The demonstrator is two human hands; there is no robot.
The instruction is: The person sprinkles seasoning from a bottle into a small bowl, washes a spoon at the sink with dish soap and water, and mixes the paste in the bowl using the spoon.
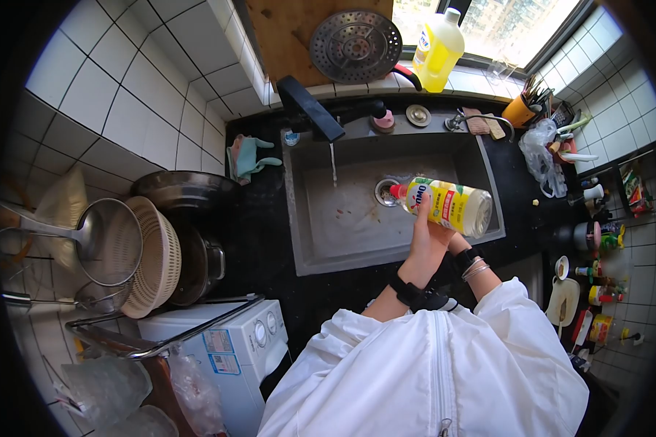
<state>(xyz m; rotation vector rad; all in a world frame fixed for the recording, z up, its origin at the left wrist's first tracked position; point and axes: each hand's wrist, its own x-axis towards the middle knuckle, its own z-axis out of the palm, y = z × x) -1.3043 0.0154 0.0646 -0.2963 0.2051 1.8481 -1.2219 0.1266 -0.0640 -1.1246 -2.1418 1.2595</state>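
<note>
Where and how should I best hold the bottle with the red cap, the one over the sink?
I'd hold the bottle around its labelled middle, coming from the wearer's side. It is tipped roughly sideways, red cap to the left, so wrapping the long body looks steadiest and leaves the cap free.

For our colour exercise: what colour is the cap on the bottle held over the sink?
The cap is red, seen best in the head view.

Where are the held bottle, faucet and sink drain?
Held bottle (447, 205): head view, on its yellow label.
Faucet (310, 109): head view, on its black head.
Sink drain (387, 193): head view, on its round middle.
</note>
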